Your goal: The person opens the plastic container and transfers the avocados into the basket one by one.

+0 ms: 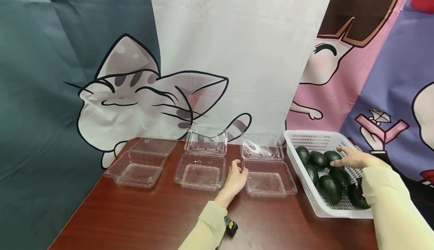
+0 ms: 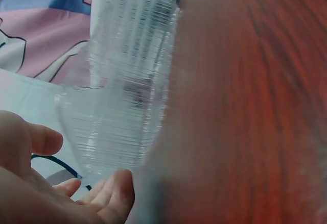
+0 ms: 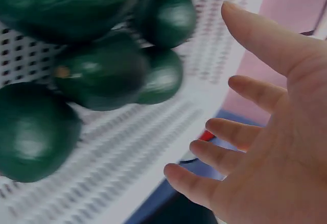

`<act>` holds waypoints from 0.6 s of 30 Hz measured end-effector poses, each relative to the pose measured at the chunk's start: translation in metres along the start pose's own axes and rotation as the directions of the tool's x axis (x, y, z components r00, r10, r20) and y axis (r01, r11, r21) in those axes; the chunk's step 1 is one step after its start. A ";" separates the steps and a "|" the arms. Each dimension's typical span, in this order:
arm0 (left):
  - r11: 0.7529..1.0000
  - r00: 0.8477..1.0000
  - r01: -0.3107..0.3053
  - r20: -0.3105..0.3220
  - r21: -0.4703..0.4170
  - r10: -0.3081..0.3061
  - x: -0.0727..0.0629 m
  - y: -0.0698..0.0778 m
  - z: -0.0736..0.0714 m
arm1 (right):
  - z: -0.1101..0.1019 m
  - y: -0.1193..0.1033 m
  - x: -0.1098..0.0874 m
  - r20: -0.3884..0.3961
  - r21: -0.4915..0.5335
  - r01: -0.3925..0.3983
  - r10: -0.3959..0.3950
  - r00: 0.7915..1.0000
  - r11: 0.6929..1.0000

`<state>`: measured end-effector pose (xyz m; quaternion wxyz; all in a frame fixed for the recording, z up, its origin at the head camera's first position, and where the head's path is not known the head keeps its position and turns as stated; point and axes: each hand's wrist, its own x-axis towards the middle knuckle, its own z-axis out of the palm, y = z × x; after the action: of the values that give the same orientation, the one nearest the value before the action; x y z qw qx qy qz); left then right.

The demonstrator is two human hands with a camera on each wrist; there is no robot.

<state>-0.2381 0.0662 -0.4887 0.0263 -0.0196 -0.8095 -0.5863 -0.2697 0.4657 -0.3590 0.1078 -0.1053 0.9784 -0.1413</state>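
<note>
Dark green avocados (image 1: 330, 189) lie in a white perforated plastic basket (image 1: 313, 201) at the right. Over the basket's far right part, my right hand (image 1: 354, 157) hovers with fingers spread; the right wrist view shows the hand (image 3: 265, 132) holding nothing, apart from the avocados (image 3: 102, 71). My left hand (image 1: 235, 180) is between the middle clear clamshell box (image 1: 200, 176) and the right clear clamshell box (image 1: 269, 184), its fingers loosely bent beside the right box's left edge. Whether they touch it I cannot tell. Both boxes have raised lids.
A third clear clamshell box (image 1: 137, 171) stands at the left with its lid back. All three sit in a row on the reddish-brown wooden table (image 1: 145, 216). Behind them hangs a cartoon-printed cloth (image 1: 244, 54). A small black device (image 1: 231, 226) is at the left wrist.
</note>
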 end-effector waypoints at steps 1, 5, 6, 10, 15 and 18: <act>1.000 1.000 -0.005 -0.007 0.004 0.005 -0.001 0.002 -0.002 | -0.003 -0.005 0.001 -0.019 -0.018 0.023 -0.023 1.000 1.000; 0.999 0.999 -0.044 -0.003 0.012 0.044 -0.004 0.012 -0.011 | -0.016 -0.030 0.006 -0.094 -0.085 0.090 -0.098 0.991 0.992; 0.998 0.998 -0.058 0.003 0.012 0.058 -0.005 0.014 -0.014 | -0.018 -0.036 0.007 -0.113 -0.096 0.105 -0.115 0.987 0.990; 0.994 0.993 -0.110 0.052 0.021 0.109 -0.007 0.027 -0.029 | -0.026 -0.063 0.010 -0.180 -0.120 0.152 -0.172 0.969 0.981; 0.968 0.957 -0.224 0.213 0.111 0.197 -0.006 0.043 -0.056 | -0.023 -0.098 0.005 -0.263 -0.094 0.201 -0.219 0.940 0.975; 0.914 0.913 -0.324 0.332 0.245 0.235 -0.002 0.050 -0.074 | -0.012 -0.123 -0.001 -0.344 -0.052 0.237 -0.241 0.907 0.970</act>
<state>-0.2312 0.0112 -0.4182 -0.0080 -0.2197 -0.8710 -0.4394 -0.2497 0.3541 -0.3107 -0.0856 -0.1980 0.9624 -0.1654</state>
